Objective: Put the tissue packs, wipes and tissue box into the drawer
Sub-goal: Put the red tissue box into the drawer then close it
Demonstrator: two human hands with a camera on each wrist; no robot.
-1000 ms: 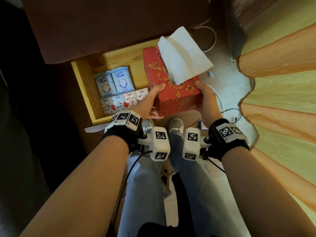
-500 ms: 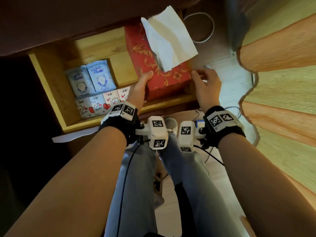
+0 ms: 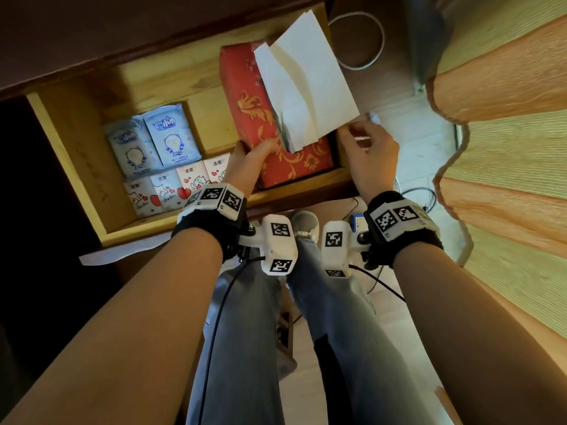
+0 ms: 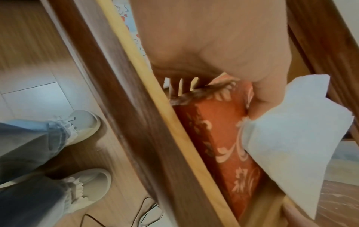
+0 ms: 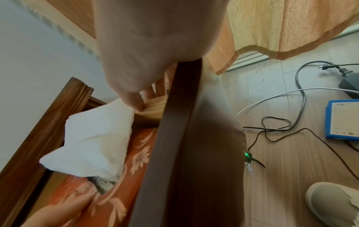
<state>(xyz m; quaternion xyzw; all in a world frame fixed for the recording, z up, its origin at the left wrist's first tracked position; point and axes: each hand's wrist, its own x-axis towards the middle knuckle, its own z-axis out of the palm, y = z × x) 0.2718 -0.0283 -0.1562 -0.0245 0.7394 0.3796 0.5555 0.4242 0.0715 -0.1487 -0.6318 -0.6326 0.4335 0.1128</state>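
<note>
- Tissue box [image 3: 277, 139] is down inside the drawer [image 3: 76, 154] now, parked in the right-hand part with its near end close against the front wall. Red cardboard with a gold floral print, long and blocky.
- One white sheet [image 3: 306, 90] sticks up out of the slot, thin and creased, flopping toward the right. Looks like it could catch on the cabinet frame when the drawer shuts, just my guess.
- Left hand [image 3: 245, 162] is grasping the box's near left corner: thumb on top, the other fingers down the side. The left wrist view shows the fingers wedged between box and drawer wall, so I'd say it's nudging the box square.
- Right hand [image 3: 365, 151] is off the box, fingers loosely bent, holding nothing. In the right wrist view its thumb sits on the pale wooden corner of the drawer, probably steadying it.
- Wipes [image 3: 153, 144], two soft bluish pouches with cartoon prints, lie side by side in the left part, and the tissue packs [image 3: 176, 187] with little hearts run in a row in front of them. Flat stuff on one side leaves the right for the bulky box.
- Drawer is pale raw-looking wood inside, dark brown front.
- Everything seems in; only letting go remains.
</note>
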